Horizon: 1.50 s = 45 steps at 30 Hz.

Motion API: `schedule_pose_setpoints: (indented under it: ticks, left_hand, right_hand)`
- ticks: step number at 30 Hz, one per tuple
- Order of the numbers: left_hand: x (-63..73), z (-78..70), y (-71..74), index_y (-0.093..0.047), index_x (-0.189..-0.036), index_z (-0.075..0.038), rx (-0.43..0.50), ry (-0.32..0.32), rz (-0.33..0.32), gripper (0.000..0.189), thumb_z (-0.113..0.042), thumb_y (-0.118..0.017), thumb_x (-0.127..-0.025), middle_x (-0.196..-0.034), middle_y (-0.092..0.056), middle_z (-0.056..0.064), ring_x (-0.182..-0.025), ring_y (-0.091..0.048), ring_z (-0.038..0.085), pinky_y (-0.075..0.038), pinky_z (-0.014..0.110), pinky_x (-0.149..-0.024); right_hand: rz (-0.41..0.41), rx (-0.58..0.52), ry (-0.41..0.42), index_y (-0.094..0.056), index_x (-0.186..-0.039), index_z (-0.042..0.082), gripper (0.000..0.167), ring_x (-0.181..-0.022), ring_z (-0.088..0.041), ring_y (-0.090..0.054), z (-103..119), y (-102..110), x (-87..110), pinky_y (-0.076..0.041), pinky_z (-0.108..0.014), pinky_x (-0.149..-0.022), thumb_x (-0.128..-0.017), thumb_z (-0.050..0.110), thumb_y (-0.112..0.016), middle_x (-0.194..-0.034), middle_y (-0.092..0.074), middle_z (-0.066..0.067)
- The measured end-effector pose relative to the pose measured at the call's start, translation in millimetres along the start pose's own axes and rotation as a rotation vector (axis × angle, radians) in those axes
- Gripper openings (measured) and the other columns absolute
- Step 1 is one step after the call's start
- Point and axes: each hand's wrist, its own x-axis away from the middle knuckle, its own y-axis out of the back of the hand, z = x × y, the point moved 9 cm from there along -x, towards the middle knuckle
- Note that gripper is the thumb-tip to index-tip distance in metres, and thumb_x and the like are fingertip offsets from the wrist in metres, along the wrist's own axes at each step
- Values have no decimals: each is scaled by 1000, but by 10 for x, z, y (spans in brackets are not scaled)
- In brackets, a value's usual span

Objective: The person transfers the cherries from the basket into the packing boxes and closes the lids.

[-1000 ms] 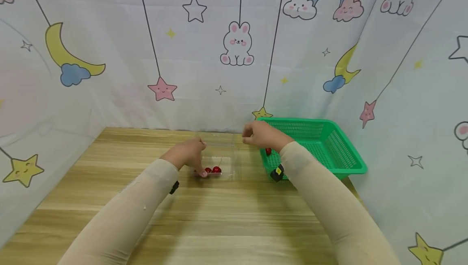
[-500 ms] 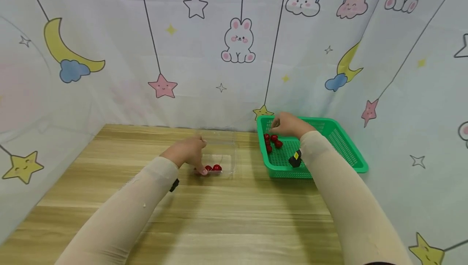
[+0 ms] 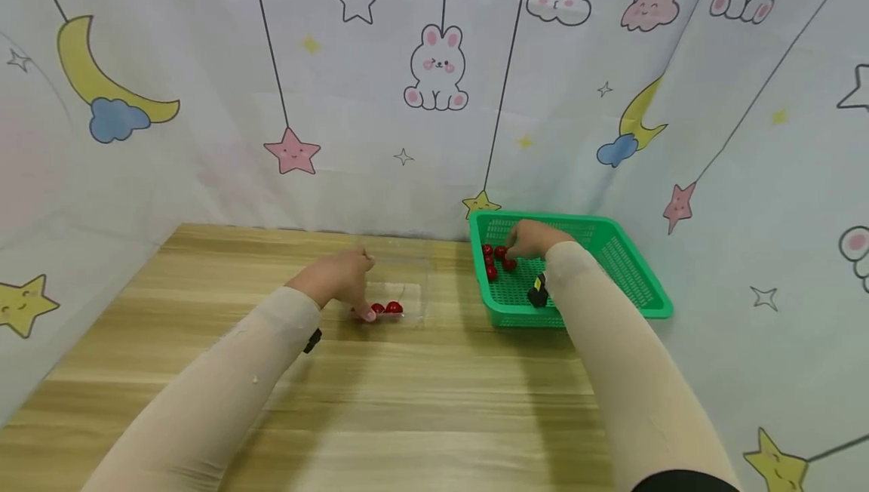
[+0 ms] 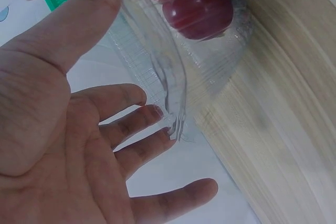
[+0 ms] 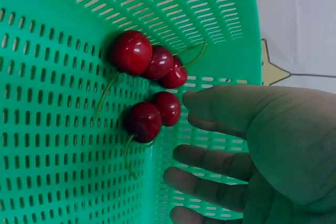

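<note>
My left hand (image 3: 336,277) spans the left side of an open clear plastic box (image 3: 416,299), its thumb at the front near the red cherries (image 3: 394,307) inside. In the left wrist view its fingers are spread, with some fingertips right at the bent clear rim; cherries (image 4: 202,9) show through the plastic. Over at the green basket (image 3: 505,318), my right hand (image 3: 536,239) reaches inside. Its fingers (image 5: 197,184) are extended and apart in the right wrist view, the thumb tip close beside a cherry (image 5: 168,108). Several stemmed cherries (image 5: 144,121) lie in that basket corner.
Box and basket stand side by side on a wooden table (image 3: 407,409), the basket to the right. Behind them hangs a white curtain (image 3: 380,198) printed with cartoon bunnies and stars. The box's clear lid (image 3: 400,254) is raised at the back.
My right hand has moved right from the gap between box and basket, then down into the basket, near the cherries. My left hand has stayed at the box.
</note>
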Motion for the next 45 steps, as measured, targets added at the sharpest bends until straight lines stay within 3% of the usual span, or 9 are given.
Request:
schedule_pose_setpoints:
  ticks: [5,15,20,26,33,38,45]
  left_hand:
    - [-4,41,42,-42,-176,-5,-13,-3,-9,122,-52,-103,-82,-185,-33,21,-167,-42,49,-42,69,-131]
    - [17,34,38,-42,-175,-4,-10,-3,-5,120,-51,-103,-83,-185,-34,21,-166,-42,48,-43,69,-131]
    - [19,9,36,-42,-175,-4,-22,-4,-1,120,-52,-102,-83,-184,-36,19,-165,-45,47,-45,67,-130]
    - [18,0,31,-42,-175,-4,-31,-4,-3,120,-52,-102,-83,-183,-38,19,-163,-48,46,-47,65,-129]
    - [12,17,10,-42,-175,-4,-19,3,-1,122,-52,-103,-82,-184,-35,19,-165,-44,47,-45,66,-131]
    - [8,14,0,-42,-176,-4,-15,6,5,122,-52,-103,-82,-185,-34,20,-167,-42,47,-44,67,-131]
    - [32,2,16,-42,-175,-4,-13,12,-1,121,-52,-103,-82,-184,-36,19,-165,-44,46,-45,67,-130]
  right_hand:
    - [15,-4,-21,-74,-148,4,42,-146,-46,-65,-22,7,-66,-63,-61,-110,-113,25,-71,-165,-62,-23]
    - [73,-45,-32,-73,-150,4,44,-139,-43,-70,-73,-91,-142,-62,-60,-114,-111,23,-75,-166,-61,-23]
    - [83,-85,-42,-75,-148,6,43,-129,-38,-76,-91,-156,-152,-68,-52,-98,-109,23,-78,-158,-68,-21]
    - [75,-133,-58,-79,-143,7,39,-125,-34,-75,-126,-216,-196,-68,-37,-80,-107,19,-81,-163,-64,-20]
    - [91,-151,-65,-80,-141,5,35,-94,-21,-70,-162,-277,-199,-58,-31,-69,-107,14,-79,-159,-68,-22]
    - [87,-179,-55,-78,-142,2,36,-102,-24,-75,-173,-230,-191,-66,-34,-78,-108,13,-76,-153,-71,-22]
    - [29,-220,16,-75,-144,-2,38,-119,-40,-77,-39,46,-67,-68,-53,-101,-111,14,-64,-129,-79,-20]
